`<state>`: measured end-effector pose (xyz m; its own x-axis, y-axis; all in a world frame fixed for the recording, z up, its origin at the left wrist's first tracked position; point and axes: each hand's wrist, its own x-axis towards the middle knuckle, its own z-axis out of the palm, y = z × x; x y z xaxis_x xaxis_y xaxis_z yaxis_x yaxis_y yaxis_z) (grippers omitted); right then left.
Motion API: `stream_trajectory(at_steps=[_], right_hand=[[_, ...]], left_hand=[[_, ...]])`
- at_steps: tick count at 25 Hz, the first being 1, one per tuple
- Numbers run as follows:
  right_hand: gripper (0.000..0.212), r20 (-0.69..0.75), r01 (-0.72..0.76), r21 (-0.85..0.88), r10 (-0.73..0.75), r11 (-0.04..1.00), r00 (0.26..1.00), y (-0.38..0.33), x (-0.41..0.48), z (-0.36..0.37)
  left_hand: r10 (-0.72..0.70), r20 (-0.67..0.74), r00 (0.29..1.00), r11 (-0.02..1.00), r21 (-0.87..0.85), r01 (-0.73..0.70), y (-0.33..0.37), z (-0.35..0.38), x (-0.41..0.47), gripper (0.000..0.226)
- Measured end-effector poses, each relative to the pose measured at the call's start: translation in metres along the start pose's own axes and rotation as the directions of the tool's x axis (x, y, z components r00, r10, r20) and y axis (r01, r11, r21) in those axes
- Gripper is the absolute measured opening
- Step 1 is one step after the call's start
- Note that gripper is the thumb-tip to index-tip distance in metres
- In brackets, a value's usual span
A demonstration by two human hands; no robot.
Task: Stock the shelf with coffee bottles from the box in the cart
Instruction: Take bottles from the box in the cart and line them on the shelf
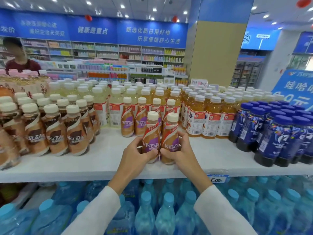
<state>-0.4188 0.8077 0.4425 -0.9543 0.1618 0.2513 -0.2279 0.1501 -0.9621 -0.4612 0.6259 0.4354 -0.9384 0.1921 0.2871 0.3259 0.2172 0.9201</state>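
Both hands are up at the white shelf (105, 160), each one wrapped around a purple-label coffee bottle. The left hand (135, 150) grips the left bottle (151, 136) low on its body, fingers curled across the label; the right hand (179, 148) clasps the right bottle (170, 138) the same way. The two bottles stand upright, side by side and touching, their bases on the shelf near its front edge. Just behind them stand four matching bottles (127, 119), two and two, near the back. To the left sits a packed block of brown-label coffee (74, 128); to the right, orange drinks (211, 116) and then dark blue bottles (277, 136). White sleeves (98, 211) cover both forearms. Under the shelf, blue-capped water bottles (166, 211) fill the lower level, and a price tag (217, 179) hangs on the shelf edge right of the hands. The box and cart are out of view.
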Motion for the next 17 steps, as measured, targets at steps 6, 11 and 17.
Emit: stream_trajectory(at_steps=[6, 11, 17], right_hand=[[0.075, -0.111, 0.005, -0.122, -0.018, 0.992, 0.994, 0.007, -0.016, -0.003], [0.060, -0.253, 0.046, -0.186, -0.094, 0.981, 0.963, 0.012, -0.023, 0.010], [0.060, -0.297, -0.033, -0.256, -0.046, 0.966, 0.954, 0.011, 0.000, -0.015]], left_hand=[[-0.010, -0.141, 0.990, 0.999, 0.033, 0.015, 0.004, 0.009, -0.011, 0.070], [0.006, -0.237, 0.971, 0.998, 0.061, 0.009, 0.001, 0.020, -0.014, 0.071], [-0.010, -0.317, 0.948, 0.985, 0.158, 0.064, -0.011, -0.003, 0.003, 0.074]])
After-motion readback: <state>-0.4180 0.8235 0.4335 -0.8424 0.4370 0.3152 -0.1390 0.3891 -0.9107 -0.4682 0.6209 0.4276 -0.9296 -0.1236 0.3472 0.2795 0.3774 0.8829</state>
